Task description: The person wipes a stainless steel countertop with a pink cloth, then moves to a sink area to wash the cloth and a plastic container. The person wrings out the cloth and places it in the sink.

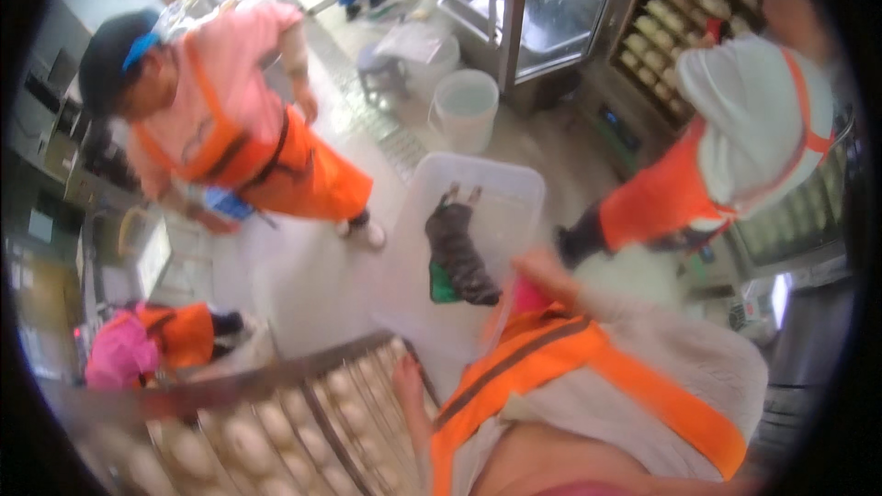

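Note:
My left hand is at the right side of a rack with rows of pale rounded pieces, like buns or eggs. Its fingers are blurred, and whether they grip the rack does not show. My right hand is in front of my orange apron, against a pink-red item, close to the rim of a translucent plastic tub. Blur hides whether its fingers close on that item. Inside the tub lies a long, dark, wrinkled item with a green piece beside its lower end.
A white bucket and a low stool stand beyond the tub. Co-workers in orange aprons are at left, lower left and right. The right one faces a cabinet of pale pieces. A glass-panelled metal door adjoins it.

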Action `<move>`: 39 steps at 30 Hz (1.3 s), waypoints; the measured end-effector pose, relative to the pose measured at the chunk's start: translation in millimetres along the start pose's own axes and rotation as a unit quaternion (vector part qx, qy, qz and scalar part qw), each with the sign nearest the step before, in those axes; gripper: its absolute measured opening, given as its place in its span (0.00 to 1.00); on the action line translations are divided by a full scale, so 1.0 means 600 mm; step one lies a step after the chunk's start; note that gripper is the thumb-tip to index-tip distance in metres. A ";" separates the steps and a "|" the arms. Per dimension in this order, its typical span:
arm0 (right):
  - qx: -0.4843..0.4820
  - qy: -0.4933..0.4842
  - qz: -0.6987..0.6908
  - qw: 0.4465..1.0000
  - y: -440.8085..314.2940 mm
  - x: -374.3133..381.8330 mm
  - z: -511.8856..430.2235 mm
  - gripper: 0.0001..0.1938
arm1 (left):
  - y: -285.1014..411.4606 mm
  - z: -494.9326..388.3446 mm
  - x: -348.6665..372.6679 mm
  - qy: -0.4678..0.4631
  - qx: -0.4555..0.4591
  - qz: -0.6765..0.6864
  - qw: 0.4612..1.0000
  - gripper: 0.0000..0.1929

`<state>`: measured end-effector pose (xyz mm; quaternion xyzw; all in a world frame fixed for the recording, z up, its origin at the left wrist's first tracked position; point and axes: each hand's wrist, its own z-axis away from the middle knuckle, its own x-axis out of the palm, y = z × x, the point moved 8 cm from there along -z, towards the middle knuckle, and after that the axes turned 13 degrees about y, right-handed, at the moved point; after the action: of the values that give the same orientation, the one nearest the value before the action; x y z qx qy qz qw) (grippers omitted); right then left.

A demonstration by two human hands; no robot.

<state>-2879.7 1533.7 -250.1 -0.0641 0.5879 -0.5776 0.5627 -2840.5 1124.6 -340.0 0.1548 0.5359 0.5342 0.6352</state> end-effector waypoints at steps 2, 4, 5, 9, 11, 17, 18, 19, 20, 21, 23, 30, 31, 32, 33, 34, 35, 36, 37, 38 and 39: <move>-0.002 -0.011 0.006 1.000 -0.023 0.014 -0.057 0.16 | 0.009 -0.048 0.047 -0.025 -0.022 -0.031 0.999 0.17; 0.024 -0.057 0.007 0.998 -0.043 0.044 -0.117 0.13 | 0.045 -0.096 0.075 -0.008 -0.004 -0.004 1.000 0.16; 0.039 -0.066 -0.004 0.997 -0.056 0.054 -0.151 0.13 | 0.077 -0.122 0.087 -0.005 0.003 0.013 1.000 0.16; 0.079 -0.023 -0.023 0.996 -0.113 0.092 -0.296 0.13 | 0.194 -0.235 0.144 -0.019 -0.014 -0.051 0.998 0.18; 0.084 -0.022 -0.084 0.993 -0.159 0.100 -0.371 0.13 | 0.280 -0.289 0.189 -0.012 -0.004 0.019 1.000 0.18; 0.112 -0.010 -0.149 0.982 -0.278 0.109 -0.522 0.11 | 0.472 -0.371 0.268 -0.052 0.080 0.065 0.993 0.18; 0.105 0.002 -0.152 0.983 -0.300 0.122 -0.551 0.11 | 0.493 -0.387 0.271 -0.052 0.092 0.050 0.993 0.18; 0.119 0.001 -0.131 0.984 -0.318 0.138 -0.577 0.11 | 0.505 -0.406 0.276 -0.056 0.076 0.031 0.995 0.18; 0.109 -0.014 -0.149 0.983 -0.348 0.172 -0.623 0.10 | 0.536 -0.448 0.280 -0.042 0.095 0.032 0.994 0.18; 0.118 -0.031 -0.141 0.982 -0.368 0.196 -0.657 0.10 | 0.555 -0.481 0.288 -0.043 0.088 0.036 0.995 0.18; 0.141 -0.023 -0.147 0.979 -0.404 0.237 -0.715 0.09 | 0.601 -0.552 0.287 -0.037 0.087 0.048 0.994 0.18; 0.193 0.010 -0.157 0.969 -0.556 0.322 -0.881 0.09 | 0.727 -0.839 0.257 0.024 -0.022 0.162 0.986 0.19; 0.203 0.016 -0.159 0.966 -0.572 0.333 -0.904 0.09 | 0.738 -0.870 0.252 0.029 -0.022 0.180 0.983 0.19; 0.188 0.011 -0.142 0.972 -0.591 0.339 -0.934 0.09 | 0.745 -0.902 0.256 0.036 -0.047 0.154 0.986 0.19; 0.167 0.002 -0.129 0.978 -0.611 0.357 -0.962 0.10 | 0.761 -0.943 0.261 0.043 -0.043 0.152 0.986 0.19; 0.137 0.007 -0.123 0.983 -0.629 0.370 -0.991 0.10 | 0.772 -0.978 0.266 0.037 -0.046 0.161 0.985 0.19; 0.092 0.002 -0.123 0.988 -0.654 0.387 -1.024 0.10 | 0.793 -1.022 0.268 0.044 -0.024 0.134 0.990 0.19; 0.059 0.013 -0.088 0.994 -0.675 0.404 -1.062 0.10 | 0.815 -1.068 0.279 0.036 -0.013 0.117 0.992 0.19; 0.021 0.004 -0.049 0.999 -0.697 0.425 -1.093 0.10 | 0.825 -1.093 0.288 0.025 -0.023 0.109 0.993 0.19; -0.018 -0.011 -0.008 1.000 -0.723 0.450 -1.122 0.10 | 0.835 -1.116 0.285 0.032 -0.022 0.104 0.994 0.19; 0.028 0.025 -0.009 0.999 -0.738 0.465 -1.162 0.10 | 0.857 -1.153 0.283 0.049 -0.020 0.126 0.991 0.19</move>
<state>-3747.2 1610.7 -290.8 -0.0392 0.5851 -0.6000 0.5442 -3714.4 1204.1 -293.3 0.1818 0.5319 0.6273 0.5390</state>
